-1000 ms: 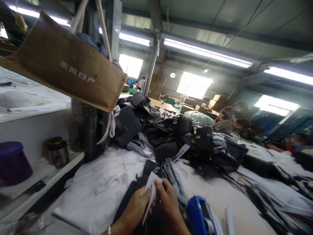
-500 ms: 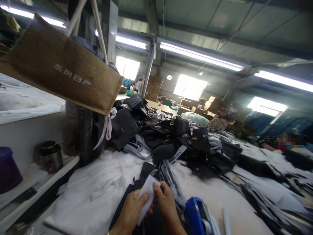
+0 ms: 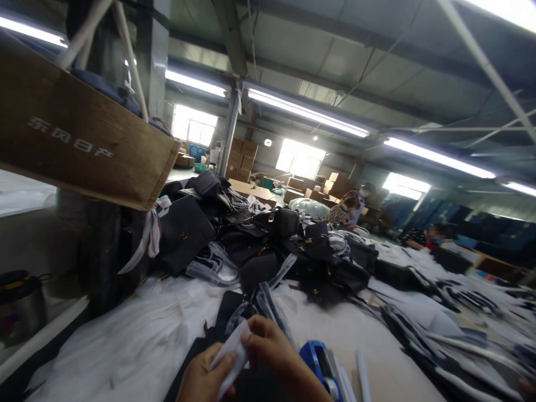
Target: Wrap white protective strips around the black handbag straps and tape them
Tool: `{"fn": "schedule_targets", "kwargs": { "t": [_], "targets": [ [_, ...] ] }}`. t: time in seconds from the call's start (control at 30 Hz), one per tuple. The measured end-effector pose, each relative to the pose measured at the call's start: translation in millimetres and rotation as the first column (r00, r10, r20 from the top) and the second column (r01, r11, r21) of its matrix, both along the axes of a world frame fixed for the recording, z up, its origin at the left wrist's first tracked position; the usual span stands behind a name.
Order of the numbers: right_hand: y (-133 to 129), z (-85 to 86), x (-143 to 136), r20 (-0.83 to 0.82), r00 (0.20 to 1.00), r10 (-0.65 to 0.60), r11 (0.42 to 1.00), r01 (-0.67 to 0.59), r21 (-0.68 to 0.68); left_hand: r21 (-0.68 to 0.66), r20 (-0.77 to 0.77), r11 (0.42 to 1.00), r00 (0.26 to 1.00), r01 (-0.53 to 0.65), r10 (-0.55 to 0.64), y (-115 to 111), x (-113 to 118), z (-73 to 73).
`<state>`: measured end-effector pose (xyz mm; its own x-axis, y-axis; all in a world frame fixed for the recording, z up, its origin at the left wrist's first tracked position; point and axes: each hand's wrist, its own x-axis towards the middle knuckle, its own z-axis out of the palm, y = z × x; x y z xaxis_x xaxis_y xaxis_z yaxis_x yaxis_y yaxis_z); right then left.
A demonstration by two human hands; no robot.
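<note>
Between my two hands is a folded strip of thin white wrapping sheet [image 3: 231, 357]. My left hand [image 3: 206, 373] pinches its lower part with the thumb on top. At the strip's upper end, my right hand [image 3: 268, 341] grips with thumb and fingers. Beneath them lies a black bag [image 3: 228, 307], partly hidden by my hands. Its strap [image 3: 268, 307], wrapped in clear plastic, stretches out beyond my right hand. Close by on the right stands a blue tape dispenser [image 3: 317, 360], partly covered by my right forearm.
A heap of black bags [image 3: 288, 245] covers the table ahead. White sheets [image 3: 138, 335] are piled at the left, black straps [image 3: 422, 340] at the right. A brown tote [image 3: 84, 128] hangs from the post. Co-workers [image 3: 345, 209] are farther back on the right.
My view has swung to the right, so the scene sits farther left. Both hands still hold the white strip, and my right hand has shifted to its top end.
</note>
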<state>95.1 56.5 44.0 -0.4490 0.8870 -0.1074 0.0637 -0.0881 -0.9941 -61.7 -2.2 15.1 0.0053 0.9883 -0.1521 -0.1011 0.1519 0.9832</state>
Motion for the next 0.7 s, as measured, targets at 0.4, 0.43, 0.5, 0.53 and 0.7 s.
{"fn": "schedule_targets", "kwargs": {
  "t": [0.4, 0.43, 0.5, 0.53, 0.7],
  "targets": [
    [1.6, 1.1, -14.9, 0.008, 0.988, -0.151, 0.959, 0.149, -0.241, 0.133, -0.207, 0.991, 0.978, -0.001, 0.028, -17.0, 0.3, 21.4],
    [1.4, 0.3, -15.4, 0.007, 0.988, -0.153, 0.956, 0.15, -0.252, 0.129, -0.252, 0.992, 0.967, 0.006, 0.026, -18.7, 0.3, 22.4],
    [0.0, -0.4, -15.7, 0.003, 0.987, -0.16, 0.95, 0.154, -0.272, 0.148, -0.333, 0.989, 0.942, 0.021, 0.03, -21.2, 0.1, 25.8],
    [-1.0, -0.4, -15.5, 0.0, 0.986, -0.165, 0.946, 0.158, -0.282, 0.172, -0.365, 0.985, 0.93, 0.028, 0.038, -21.9, 0.0, 27.8],
    [-6.1, -0.4, -11.2, -0.049, 0.979, -0.196, 0.929, 0.17, -0.328, 0.24, -0.461, 0.968, 0.886, 0.069, 0.051, -18.1, -3.0, 32.0]
  ]
}}
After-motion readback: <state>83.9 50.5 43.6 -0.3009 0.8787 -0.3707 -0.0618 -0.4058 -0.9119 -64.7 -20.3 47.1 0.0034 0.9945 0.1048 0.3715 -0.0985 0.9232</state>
